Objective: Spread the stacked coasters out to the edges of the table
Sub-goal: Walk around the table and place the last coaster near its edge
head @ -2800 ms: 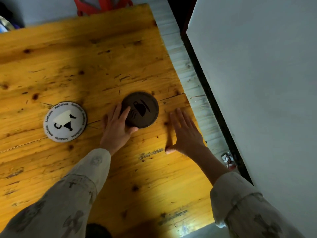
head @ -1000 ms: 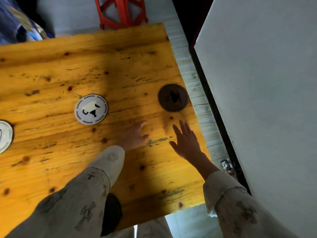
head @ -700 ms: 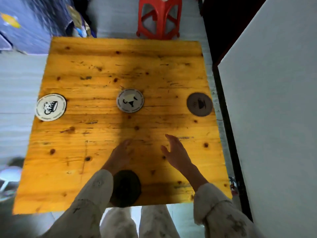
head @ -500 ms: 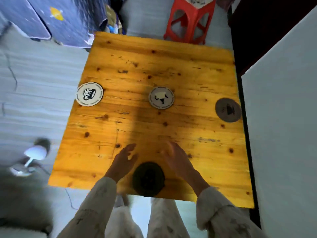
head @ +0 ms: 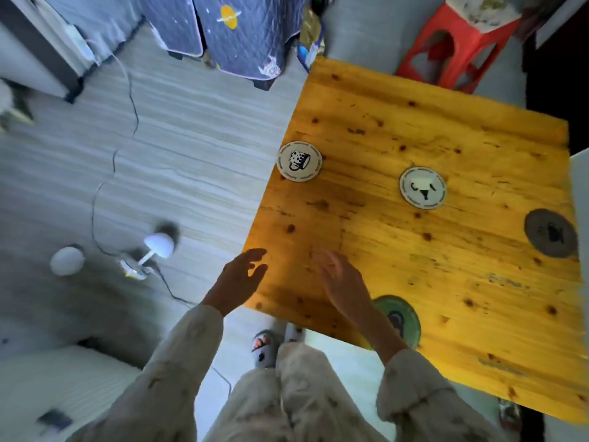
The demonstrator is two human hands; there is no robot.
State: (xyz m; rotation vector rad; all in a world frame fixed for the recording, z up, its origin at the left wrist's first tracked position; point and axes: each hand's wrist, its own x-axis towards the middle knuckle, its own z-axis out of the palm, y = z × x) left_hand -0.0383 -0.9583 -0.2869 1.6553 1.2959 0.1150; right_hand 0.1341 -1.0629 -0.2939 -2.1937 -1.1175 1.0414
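Several round coasters lie on the yellow wooden table (head: 478, 282). A white coaster with a mug drawing (head: 299, 161) sits at the left edge. Another white coaster (head: 422, 187) rests near the middle. A dark brown coaster (head: 551, 232) lies at the right edge. A green coaster (head: 403, 320) sits at the near edge, partly hidden by my right forearm. My left hand (head: 240, 279) hovers open over the table's near left corner. My right hand (head: 342, 280) hovers open above the wood, beside the green coaster. Neither hand holds anything.
A red plastic stool (head: 455, 49) stands beyond the far edge. On the floor to the left are a small white lamp (head: 153, 253) with a cable and a blue patterned quilt (head: 229, 36). A white wall (head: 581, 250) borders the right side.
The view has swung left and pulled back, showing the whole table and the floor. Both hands have drawn back from the brown coaster to the near left part of the table.
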